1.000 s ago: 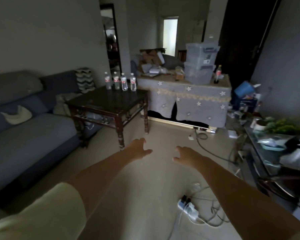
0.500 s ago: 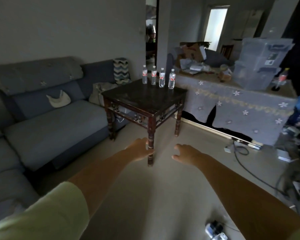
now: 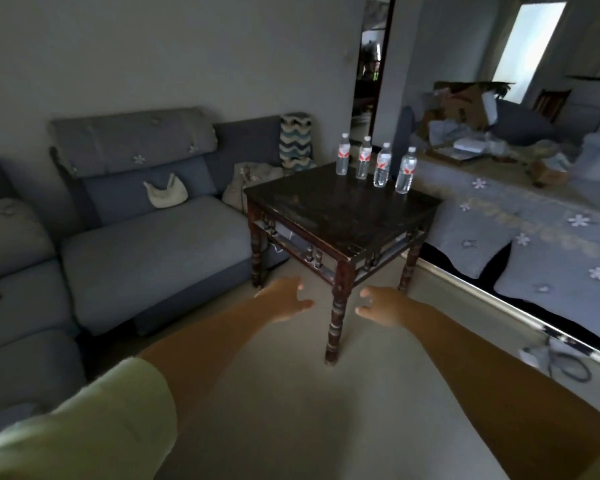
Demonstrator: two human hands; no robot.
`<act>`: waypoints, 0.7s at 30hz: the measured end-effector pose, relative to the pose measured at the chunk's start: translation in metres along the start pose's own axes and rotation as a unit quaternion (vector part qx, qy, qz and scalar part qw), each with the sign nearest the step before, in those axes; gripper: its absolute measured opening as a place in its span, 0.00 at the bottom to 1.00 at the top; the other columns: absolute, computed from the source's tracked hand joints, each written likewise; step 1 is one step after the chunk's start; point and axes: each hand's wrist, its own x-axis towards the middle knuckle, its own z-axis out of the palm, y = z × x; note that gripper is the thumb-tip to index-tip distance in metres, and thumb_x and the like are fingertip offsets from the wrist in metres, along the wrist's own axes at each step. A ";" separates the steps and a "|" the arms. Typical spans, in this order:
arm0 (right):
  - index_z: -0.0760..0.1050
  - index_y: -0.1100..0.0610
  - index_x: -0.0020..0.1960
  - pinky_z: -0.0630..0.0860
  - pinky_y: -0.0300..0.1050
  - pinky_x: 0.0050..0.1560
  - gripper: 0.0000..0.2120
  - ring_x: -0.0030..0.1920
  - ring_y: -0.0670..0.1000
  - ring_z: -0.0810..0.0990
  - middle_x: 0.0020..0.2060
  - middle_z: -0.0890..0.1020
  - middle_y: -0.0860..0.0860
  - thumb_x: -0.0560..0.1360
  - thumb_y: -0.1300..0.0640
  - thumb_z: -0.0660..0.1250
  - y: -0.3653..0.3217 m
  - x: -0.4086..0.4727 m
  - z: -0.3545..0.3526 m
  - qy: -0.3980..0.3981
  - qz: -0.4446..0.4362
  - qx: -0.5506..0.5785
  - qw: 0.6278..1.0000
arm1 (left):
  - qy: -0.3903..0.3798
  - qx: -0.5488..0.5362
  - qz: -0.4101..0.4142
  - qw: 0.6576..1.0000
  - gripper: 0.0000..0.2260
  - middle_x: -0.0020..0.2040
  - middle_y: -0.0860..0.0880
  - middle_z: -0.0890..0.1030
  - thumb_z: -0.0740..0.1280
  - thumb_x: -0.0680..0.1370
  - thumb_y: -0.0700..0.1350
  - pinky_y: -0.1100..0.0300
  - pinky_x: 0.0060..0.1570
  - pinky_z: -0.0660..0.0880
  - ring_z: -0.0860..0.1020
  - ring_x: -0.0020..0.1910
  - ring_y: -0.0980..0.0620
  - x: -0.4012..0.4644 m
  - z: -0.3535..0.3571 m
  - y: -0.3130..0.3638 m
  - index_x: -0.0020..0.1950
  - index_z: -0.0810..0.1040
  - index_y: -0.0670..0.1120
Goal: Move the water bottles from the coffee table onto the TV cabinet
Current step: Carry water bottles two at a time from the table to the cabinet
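1. We see four water bottles [image 3: 374, 163] standing upright in a row at the far edge of the dark tabletop [image 3: 340, 209].
2. Our left hand [image 3: 284, 299] and right hand [image 3: 381, 304] hover low before it, each grip loosely wide, holding nothing.

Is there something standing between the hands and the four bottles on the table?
Nothing visible. The bottles stand along the table's far edge; its top before them is bare. Both hands hang empty, short of its near corner.
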 end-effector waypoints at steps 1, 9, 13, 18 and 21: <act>0.62 0.58 0.74 0.66 0.48 0.68 0.27 0.70 0.57 0.69 0.70 0.70 0.58 0.80 0.46 0.60 -0.004 0.012 -0.003 -0.005 -0.004 0.002 1.000 | -0.001 -0.004 -0.003 1.000 0.28 0.72 0.43 0.69 0.63 0.79 0.56 0.52 0.67 0.67 0.69 0.70 0.45 0.008 -0.005 -0.004 0.74 0.64 0.43; 0.66 0.59 0.72 0.68 0.48 0.65 0.23 0.68 0.58 0.71 0.68 0.73 0.58 0.80 0.49 0.60 -0.054 0.143 -0.043 0.004 -0.032 -0.032 0.999 | 0.020 -0.012 -0.029 0.999 0.25 0.69 0.42 0.71 0.64 0.79 0.54 0.54 0.64 0.67 0.70 0.68 0.43 0.131 -0.062 -0.066 0.72 0.66 0.43; 0.66 0.58 0.70 0.69 0.48 0.63 0.22 0.65 0.58 0.74 0.65 0.74 0.58 0.80 0.49 0.61 -0.073 0.227 -0.081 0.004 -0.013 0.006 1.000 | 0.014 0.004 -0.001 1.000 0.20 0.66 0.44 0.74 0.64 0.80 0.53 0.56 0.61 0.69 0.73 0.63 0.45 0.211 -0.109 -0.094 0.68 0.71 0.43; 0.61 0.57 0.75 0.69 0.48 0.65 0.26 0.67 0.57 0.71 0.69 0.70 0.58 0.80 0.47 0.60 -0.083 0.310 -0.130 0.012 0.017 0.058 0.998 | 0.013 0.012 0.020 1.000 0.22 0.62 0.43 0.76 0.65 0.78 0.56 0.54 0.57 0.72 0.75 0.59 0.44 0.322 -0.170 -0.118 0.66 0.70 0.44; 0.59 0.57 0.76 0.69 0.48 0.67 0.28 0.68 0.57 0.70 0.70 0.69 0.58 0.80 0.46 0.59 -0.070 0.347 -0.139 0.010 0.056 0.063 0.996 | -0.030 0.008 0.041 0.999 0.23 0.62 0.42 0.75 0.63 0.80 0.55 0.54 0.57 0.72 0.75 0.60 0.44 0.377 -0.177 -0.117 0.69 0.67 0.42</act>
